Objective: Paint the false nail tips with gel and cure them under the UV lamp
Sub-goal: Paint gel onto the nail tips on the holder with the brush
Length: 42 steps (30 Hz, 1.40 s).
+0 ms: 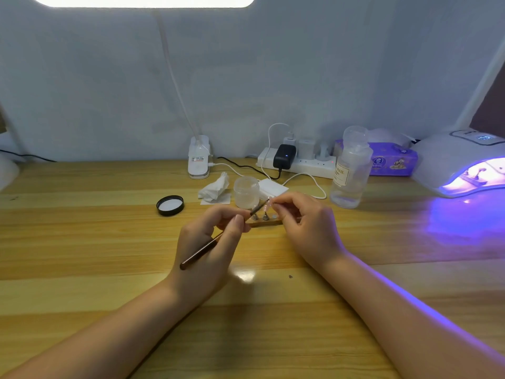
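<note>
Head view: thin dark-handled gel brush (203,249) is gripped by left hand (210,250); small pale false nail tip (268,205) is pinched in right hand (306,225) fingers (277,206), above striped wooden desk (82,242).

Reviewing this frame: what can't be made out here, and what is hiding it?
- Head view: nail tip pinched in the right hand: too small to tell its gel coverage.
- Brush bristles: tiny, blurred against the tip.
- Wooden stand: both hands hide its ends.
- UV lamp: cut off by the right edge; glare washes out its inside.
- Bottle label: too blurred to read fully.
</note>
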Each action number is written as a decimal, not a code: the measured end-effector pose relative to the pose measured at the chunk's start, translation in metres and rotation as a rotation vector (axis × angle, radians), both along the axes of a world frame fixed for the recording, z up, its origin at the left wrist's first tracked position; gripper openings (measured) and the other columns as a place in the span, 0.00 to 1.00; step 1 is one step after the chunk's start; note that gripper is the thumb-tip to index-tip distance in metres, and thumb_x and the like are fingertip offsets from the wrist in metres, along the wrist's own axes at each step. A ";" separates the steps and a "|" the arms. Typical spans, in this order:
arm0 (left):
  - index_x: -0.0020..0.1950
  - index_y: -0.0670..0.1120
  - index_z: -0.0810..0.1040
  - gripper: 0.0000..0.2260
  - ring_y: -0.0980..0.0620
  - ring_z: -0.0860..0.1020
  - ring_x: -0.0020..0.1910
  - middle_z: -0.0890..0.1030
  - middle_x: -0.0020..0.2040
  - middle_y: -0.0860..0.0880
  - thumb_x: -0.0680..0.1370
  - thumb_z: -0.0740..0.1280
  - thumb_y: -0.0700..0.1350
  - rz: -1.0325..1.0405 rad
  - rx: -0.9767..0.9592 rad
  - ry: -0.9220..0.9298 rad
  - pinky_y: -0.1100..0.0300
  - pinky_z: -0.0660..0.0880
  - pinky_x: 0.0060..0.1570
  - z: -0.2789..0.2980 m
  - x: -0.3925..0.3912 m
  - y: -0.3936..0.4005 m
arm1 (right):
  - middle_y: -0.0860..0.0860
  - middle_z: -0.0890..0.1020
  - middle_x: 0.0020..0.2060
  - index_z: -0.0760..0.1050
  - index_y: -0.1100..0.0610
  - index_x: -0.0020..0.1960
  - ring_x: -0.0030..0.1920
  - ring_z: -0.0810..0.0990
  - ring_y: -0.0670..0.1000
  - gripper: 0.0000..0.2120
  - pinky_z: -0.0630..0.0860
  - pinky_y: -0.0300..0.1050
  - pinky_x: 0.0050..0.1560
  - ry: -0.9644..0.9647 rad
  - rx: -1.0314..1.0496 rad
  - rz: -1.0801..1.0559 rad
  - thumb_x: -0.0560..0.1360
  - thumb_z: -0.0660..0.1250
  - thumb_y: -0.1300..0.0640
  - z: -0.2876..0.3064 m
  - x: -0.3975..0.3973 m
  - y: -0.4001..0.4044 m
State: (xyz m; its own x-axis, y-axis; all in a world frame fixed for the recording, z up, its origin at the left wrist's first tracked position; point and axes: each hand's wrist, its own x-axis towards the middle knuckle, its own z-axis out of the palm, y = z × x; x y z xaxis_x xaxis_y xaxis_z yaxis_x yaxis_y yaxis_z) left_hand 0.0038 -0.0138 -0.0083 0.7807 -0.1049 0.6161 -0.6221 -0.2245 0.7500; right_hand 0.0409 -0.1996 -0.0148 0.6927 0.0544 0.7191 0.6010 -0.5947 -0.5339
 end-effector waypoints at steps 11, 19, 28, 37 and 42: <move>0.48 0.50 0.82 0.10 0.50 0.83 0.44 0.84 0.41 0.47 0.75 0.64 0.51 -0.056 -0.074 0.102 0.49 0.78 0.48 -0.001 0.000 0.001 | 0.50 0.82 0.39 0.81 0.62 0.49 0.39 0.79 0.44 0.05 0.77 0.39 0.41 0.047 0.037 0.022 0.74 0.69 0.66 -0.001 0.000 0.000; 0.50 0.49 0.82 0.08 0.51 0.83 0.45 0.85 0.43 0.50 0.78 0.65 0.50 -0.015 -0.077 0.093 0.54 0.79 0.48 -0.002 0.003 0.000 | 0.52 0.81 0.38 0.79 0.63 0.49 0.39 0.79 0.47 0.04 0.78 0.45 0.41 0.088 0.035 0.081 0.75 0.67 0.66 0.000 -0.001 0.000; 0.53 0.47 0.81 0.07 0.54 0.83 0.47 0.85 0.45 0.52 0.78 0.64 0.44 0.007 -0.088 0.100 0.59 0.79 0.49 -0.003 0.004 0.001 | 0.52 0.81 0.40 0.79 0.63 0.51 0.41 0.80 0.46 0.05 0.79 0.46 0.43 0.112 0.052 0.132 0.75 0.68 0.66 0.001 -0.003 0.000; 0.50 0.46 0.83 0.12 0.49 0.83 0.46 0.85 0.43 0.47 0.75 0.65 0.51 -0.066 -0.107 0.109 0.55 0.79 0.49 -0.001 0.001 0.001 | 0.53 0.82 0.40 0.79 0.63 0.51 0.41 0.81 0.48 0.05 0.79 0.49 0.43 0.121 0.071 0.113 0.75 0.67 0.67 0.000 -0.002 0.000; 0.48 0.46 0.82 0.11 0.49 0.83 0.43 0.85 0.41 0.45 0.75 0.65 0.51 -0.110 -0.134 0.117 0.60 0.78 0.46 -0.001 0.000 0.001 | 0.52 0.82 0.41 0.79 0.63 0.51 0.41 0.81 0.47 0.07 0.80 0.47 0.43 0.118 0.078 0.104 0.74 0.67 0.68 0.000 -0.002 0.000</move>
